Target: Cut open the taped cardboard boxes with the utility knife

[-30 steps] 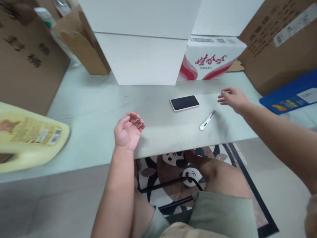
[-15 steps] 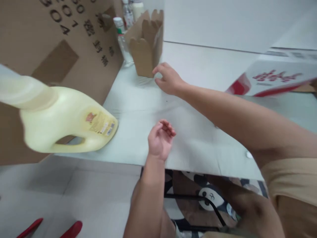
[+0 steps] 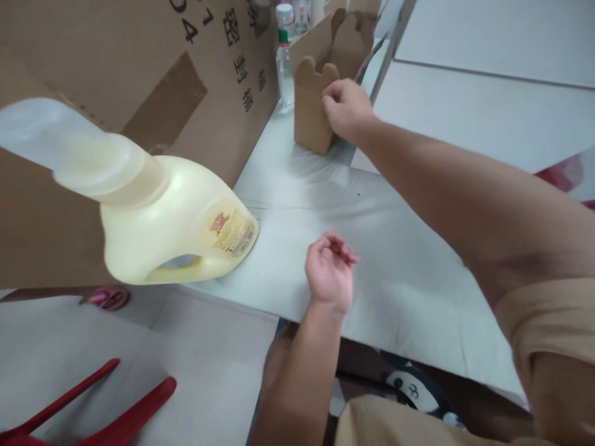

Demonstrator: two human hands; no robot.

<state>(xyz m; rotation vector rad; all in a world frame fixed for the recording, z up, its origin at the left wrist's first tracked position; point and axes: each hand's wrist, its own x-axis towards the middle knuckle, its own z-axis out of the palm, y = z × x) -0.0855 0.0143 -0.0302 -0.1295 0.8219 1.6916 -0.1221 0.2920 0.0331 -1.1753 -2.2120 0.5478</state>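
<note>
My right hand point(image 3: 348, 106) reaches to the back of the table, its fingers closed at the near right edge of a small brown cardboard box point(image 3: 312, 118). The box stands open at the top, with notched flaps sticking up; my hand hides part of its right side. My left hand point(image 3: 331, 272) is palm up over the front of the table, with fingers loosely curled, apart from the thumb, and nothing in them. To its left stands a pale yellow jug-like bottle point(image 3: 171, 217) with a handle and a tall translucent top.
A clear bottle point(image 3: 286, 62) with a white cap stands left of the small box. A large printed carton point(image 3: 223, 136) rises along the left. A pale cover lies on the table point(image 3: 288, 248). Red legs or bars point(image 3: 134, 412) show above the floor at lower left.
My right hand has moved up the box's side and closed at its edge. My left hand keeps its loose curl. The view has swung left, so things appear farther right.
</note>
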